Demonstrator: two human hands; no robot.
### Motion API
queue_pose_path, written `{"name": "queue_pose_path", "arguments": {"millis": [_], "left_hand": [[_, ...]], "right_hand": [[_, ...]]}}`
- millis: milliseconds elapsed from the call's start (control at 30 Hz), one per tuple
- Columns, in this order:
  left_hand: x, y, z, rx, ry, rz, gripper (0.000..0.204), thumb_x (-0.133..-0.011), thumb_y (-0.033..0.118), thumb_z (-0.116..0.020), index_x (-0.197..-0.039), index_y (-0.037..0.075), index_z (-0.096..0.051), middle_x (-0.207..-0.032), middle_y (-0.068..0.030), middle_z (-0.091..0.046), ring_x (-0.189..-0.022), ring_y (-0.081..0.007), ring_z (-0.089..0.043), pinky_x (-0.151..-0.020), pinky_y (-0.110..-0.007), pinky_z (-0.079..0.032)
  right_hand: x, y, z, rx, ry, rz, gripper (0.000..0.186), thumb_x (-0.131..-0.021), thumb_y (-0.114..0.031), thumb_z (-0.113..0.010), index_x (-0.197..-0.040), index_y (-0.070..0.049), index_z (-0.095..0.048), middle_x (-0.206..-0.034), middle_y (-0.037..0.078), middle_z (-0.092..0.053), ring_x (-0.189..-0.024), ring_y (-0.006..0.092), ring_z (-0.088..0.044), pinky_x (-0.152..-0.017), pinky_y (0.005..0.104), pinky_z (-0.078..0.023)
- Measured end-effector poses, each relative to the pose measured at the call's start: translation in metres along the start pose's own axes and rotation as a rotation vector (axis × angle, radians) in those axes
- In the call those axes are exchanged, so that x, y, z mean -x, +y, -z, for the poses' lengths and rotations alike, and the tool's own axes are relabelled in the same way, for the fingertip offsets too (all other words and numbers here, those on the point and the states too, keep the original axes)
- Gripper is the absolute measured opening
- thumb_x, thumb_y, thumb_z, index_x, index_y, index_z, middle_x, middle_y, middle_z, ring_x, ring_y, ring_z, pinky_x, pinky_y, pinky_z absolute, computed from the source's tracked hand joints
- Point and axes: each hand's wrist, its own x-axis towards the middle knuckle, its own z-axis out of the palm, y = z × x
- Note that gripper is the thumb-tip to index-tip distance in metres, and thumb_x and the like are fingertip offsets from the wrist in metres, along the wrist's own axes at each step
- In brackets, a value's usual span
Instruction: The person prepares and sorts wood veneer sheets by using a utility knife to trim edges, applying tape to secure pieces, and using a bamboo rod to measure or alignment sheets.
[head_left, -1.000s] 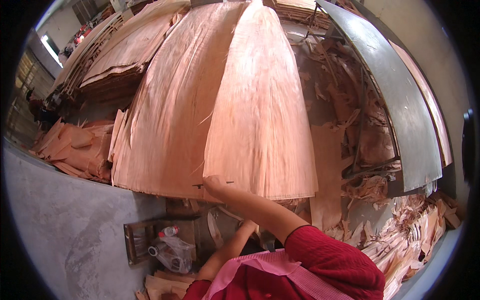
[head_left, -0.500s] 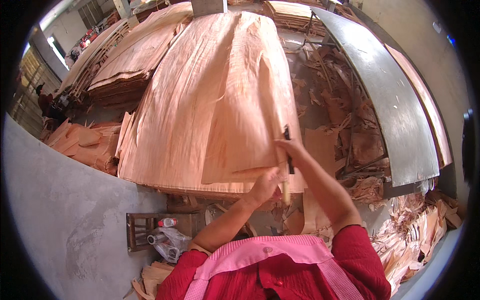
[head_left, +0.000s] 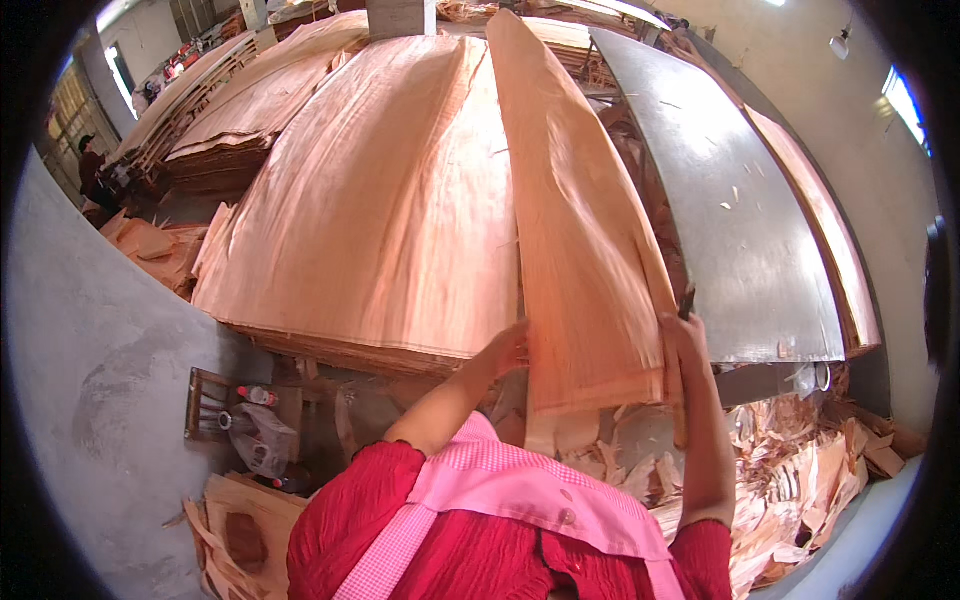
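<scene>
At the far left a person (head_left: 92, 165) stood by low piles of veneer scraps (head_left: 150, 245), and nearer, a small wooden stool (head_left: 225, 410) carried a bottle and a plastic bag on the concrete floor (head_left: 90, 400). The big veneer stack (head_left: 370, 210) filled the middle. The left hand (head_left: 512, 345) was closed on the near left edge of a long narrow veneer sheet (head_left: 580, 250), fingers curled under it; the right hand (head_left: 680, 345) pinched the near right corner, with a dark thin tool standing up from its grip. Such thin wood would be handled best with both edges lifted evenly and kept flat, since a twist could split it along the grain. The sheet looked pale reddish, streaky and papery, lying lengthwise over the stack's right side beside the grey metal tabletop (head_left: 730, 230). Offcuts (head_left: 800, 490) littered the right.
</scene>
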Motion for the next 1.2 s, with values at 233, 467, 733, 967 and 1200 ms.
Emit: {"name": "queue_pose_path", "arguments": {"millis": [233,467,733,967,1200], "left_hand": [[-0.082,-0.073,-0.119,-0.083,-0.006,-0.26,0.014,-0.082,0.015,-0.057,-0.091,0.005,-0.056,-0.079,-0.0023,-0.06,-0.063,-0.0112,-0.057,-0.052,-0.024,-0.046],[-0.151,-0.084,-0.259,-0.388,0.186,-0.548,0.014,-0.077,0.011,-0.057,-0.087,0.002,-0.056,-0.075,-0.0008,-0.055,-0.064,-0.0091,-0.051,-0.058,-0.026,-0.044],[-0.309,-0.17,-0.389,-0.322,0.164,-0.525,0.017,-0.075,0.009,-0.058,-0.089,0.0,-0.055,-0.079,-0.0044,-0.057,-0.069,-0.0108,-0.053,-0.065,-0.026,-0.044],[-0.365,-0.245,-0.462,-1.029,0.618,-0.701,0.047,-0.071,0.011,-0.058,-0.115,0.0,-0.046,-0.095,-0.0194,-0.058,-0.09,-0.0303,-0.056,-0.076,-0.035,-0.045],[-0.397,-0.329,-0.524,-1.99,0.217,-0.977,0.054,-0.075,0.03,-0.06,-0.12,0.005,-0.045,-0.134,-0.0118,-0.032,-0.126,-0.0305,-0.024,-0.103,-0.047,-0.017]], "right_hand": [[0.033,0.022,0.141,-0.169,0.135,-0.163,0.015,-0.074,-0.016,-0.063,-0.078,-0.002,-0.061,-0.068,-0.002,-0.056,-0.058,0.0067,-0.051,-0.05,0.0216,-0.04],[-0.032,0.048,0.294,0.101,0.248,-0.118,0.014,-0.075,-0.016,-0.062,-0.077,-0.002,-0.061,-0.068,0.002,-0.059,-0.055,0.0075,-0.053,-0.049,0.0223,-0.04],[-0.13,0.103,0.494,0.248,0.35,-0.046,0.013,-0.072,-0.016,-0.058,-0.064,-0.006,-0.056,-0.056,-0.004,-0.049,-0.047,0.0059,-0.043,-0.04,0.0241,-0.031],[-0.17,0.147,0.592,0.017,0.295,-0.14,0.011,-0.072,-0.014,-0.061,-0.074,-0.003,-0.062,-0.06,-0.003,-0.052,-0.051,0.0063,-0.047,-0.045,0.0229,-0.036],[-0.226,0.209,0.716,0.144,0.279,-0.202,0.013,-0.073,-0.016,-0.063,-0.068,-0.005,-0.059,-0.059,-0.003,-0.052,-0.049,0.0068,-0.047,-0.045,0.023,-0.036]]}}
